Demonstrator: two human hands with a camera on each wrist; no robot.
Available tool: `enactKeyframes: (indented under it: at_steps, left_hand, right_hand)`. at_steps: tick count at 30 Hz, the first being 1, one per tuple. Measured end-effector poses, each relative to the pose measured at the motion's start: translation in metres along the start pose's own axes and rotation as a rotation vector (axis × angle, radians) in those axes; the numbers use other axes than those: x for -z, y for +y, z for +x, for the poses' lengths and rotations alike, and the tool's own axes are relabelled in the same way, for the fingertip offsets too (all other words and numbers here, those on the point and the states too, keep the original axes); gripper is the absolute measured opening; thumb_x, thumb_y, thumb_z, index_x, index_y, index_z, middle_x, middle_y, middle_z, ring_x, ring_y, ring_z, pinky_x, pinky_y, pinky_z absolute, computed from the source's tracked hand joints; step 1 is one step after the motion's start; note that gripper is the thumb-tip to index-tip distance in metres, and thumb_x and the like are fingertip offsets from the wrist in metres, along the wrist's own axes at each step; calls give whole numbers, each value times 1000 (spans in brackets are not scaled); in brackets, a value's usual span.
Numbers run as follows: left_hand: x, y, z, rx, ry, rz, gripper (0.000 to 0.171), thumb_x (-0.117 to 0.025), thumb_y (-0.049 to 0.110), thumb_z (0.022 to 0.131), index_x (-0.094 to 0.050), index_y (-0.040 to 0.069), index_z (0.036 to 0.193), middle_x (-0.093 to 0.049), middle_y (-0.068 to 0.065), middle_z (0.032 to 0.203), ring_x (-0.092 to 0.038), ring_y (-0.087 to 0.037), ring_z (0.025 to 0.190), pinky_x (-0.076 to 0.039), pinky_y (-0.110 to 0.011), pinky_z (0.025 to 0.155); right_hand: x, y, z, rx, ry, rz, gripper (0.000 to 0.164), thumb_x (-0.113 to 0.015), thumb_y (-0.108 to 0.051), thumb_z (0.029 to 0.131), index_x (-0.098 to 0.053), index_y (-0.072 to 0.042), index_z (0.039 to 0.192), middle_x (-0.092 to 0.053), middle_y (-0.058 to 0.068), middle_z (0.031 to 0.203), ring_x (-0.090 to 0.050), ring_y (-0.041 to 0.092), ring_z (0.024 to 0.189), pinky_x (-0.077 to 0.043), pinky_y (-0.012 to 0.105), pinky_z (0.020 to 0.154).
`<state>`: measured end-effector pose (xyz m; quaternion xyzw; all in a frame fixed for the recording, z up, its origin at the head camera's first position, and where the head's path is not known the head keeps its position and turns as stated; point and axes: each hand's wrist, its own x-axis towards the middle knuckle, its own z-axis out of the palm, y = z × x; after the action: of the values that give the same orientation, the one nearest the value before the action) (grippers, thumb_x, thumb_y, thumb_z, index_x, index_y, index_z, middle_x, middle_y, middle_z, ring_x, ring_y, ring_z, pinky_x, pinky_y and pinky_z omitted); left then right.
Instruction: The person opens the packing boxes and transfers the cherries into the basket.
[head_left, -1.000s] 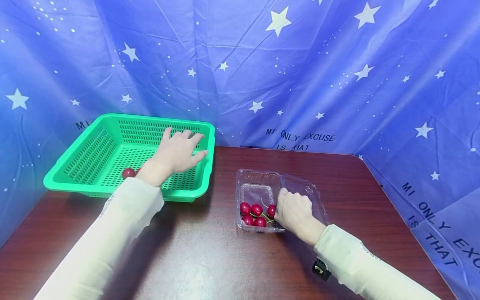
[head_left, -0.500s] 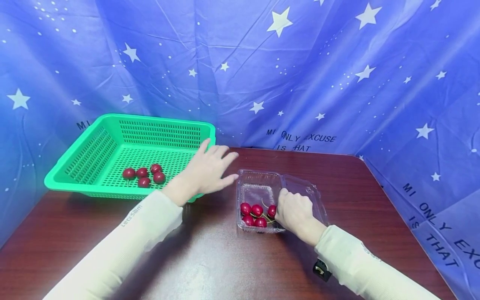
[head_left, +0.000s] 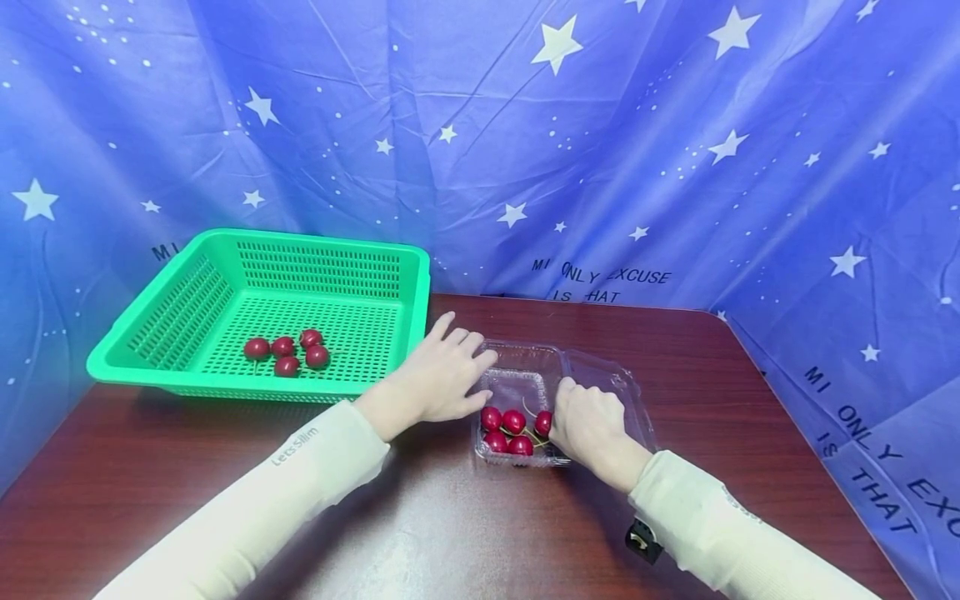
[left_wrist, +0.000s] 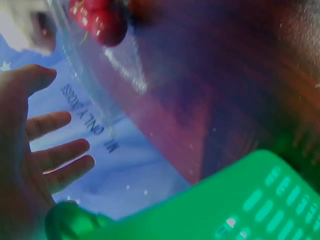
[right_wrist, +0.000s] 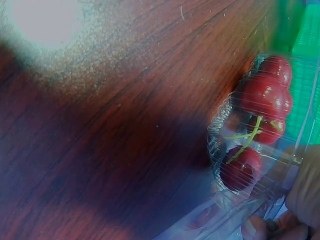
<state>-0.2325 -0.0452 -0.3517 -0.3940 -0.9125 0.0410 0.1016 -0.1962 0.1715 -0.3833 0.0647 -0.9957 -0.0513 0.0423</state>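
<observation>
The person's left hand [head_left: 438, 382] had just travelled from above the green rectangular perforated plastic basket [head_left: 225, 383], past its right-hand rim, to the left wall of the clear ribbed plastic box [head_left: 517, 354]. Its fingers were spread and held nothing; in the head view the fingertips overlapped the box's rim, though contact could not be told. The right hand [head_left: 588, 423] had stayed at the hinge side, its curled fingers gripping the plastic, which apparently steadied the box. The round dark-red cherries [head_left: 282, 346] in the basket, five of them, were no longer hidden by the left arm. At least five glossy bright-red cherries [head_left: 513, 421] remained clustered in the near end of the box, some with stems. The shift seemed to bring an unladen left hand within reach of that second group.

Only a narrow strip of the reddish-brown wood-grain table [head_left: 420, 517] separated basket from box, and the left hand spanned it. The transparent folded-out plastic lid [head_left: 633, 396] took up room just right of the box. Behind, the table's far edge met the blue star-printed curtain [head_left: 480, 192]; the widest bare stretch lay in front, between the forearms.
</observation>
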Motion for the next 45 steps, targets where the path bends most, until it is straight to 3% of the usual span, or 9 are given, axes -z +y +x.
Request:
enactKeyframes:
  at_steps: [9, 15, 25, 33, 45]
  left_hand:
    - [-8, 20, 4, -44, -68, -30, 47, -56, 45, 88, -61, 16, 125, -66, -9, 120, -56, -28, 115, -27, -59, 112]
    - [-9, 28, 7, -36, -71, -33, 43, -59, 42, 87, -63, 16, 121, -67, -8, 115, -57, -27, 113, -29, -58, 112]
    - [-17, 38, 11, -78, -110, -33, 32, -63, 34, 86, -66, 16, 113, -69, -6, 116, -59, -25, 111, -32, -54, 112]
    - [-19, 44, 18, -91, -144, -13, 30, -66, 28, 83, -68, 16, 110, -73, -4, 106, -63, -23, 104, -42, -42, 98]
    - [-27, 46, 22, -54, -168, 6, 28, -64, 25, 81, -69, 19, 108, -75, 1, 98, -63, -19, 94, -42, -35, 85]
  right_hand:
    - [-1, 0, -1, 10, 24, -9, 29, -68, -23, 73, -49, -1, 73, -66, 21, 65, -65, 40, 59, -51, 50, 47]
    - [-2, 1, -1, 12, 29, -13, 29, -68, -22, 72, -49, -1, 74, -67, 21, 66, -65, 39, 60, -51, 50, 47]
    - [-2, 0, 0, 13, 10, -17, 28, -68, -21, 71, -49, 0, 75, -65, 20, 64, -64, 39, 59, -51, 49, 46]
    - [-2, 0, 1, 11, 5, -16, 28, -68, -21, 70, -50, 0, 75, -65, 20, 64, -64, 39, 59, -51, 49, 46]
    - [-1, -1, 0, 1, 12, -7, 26, -66, -21, 73, -50, 0, 74, -65, 21, 64, -64, 39, 59, -51, 50, 46]
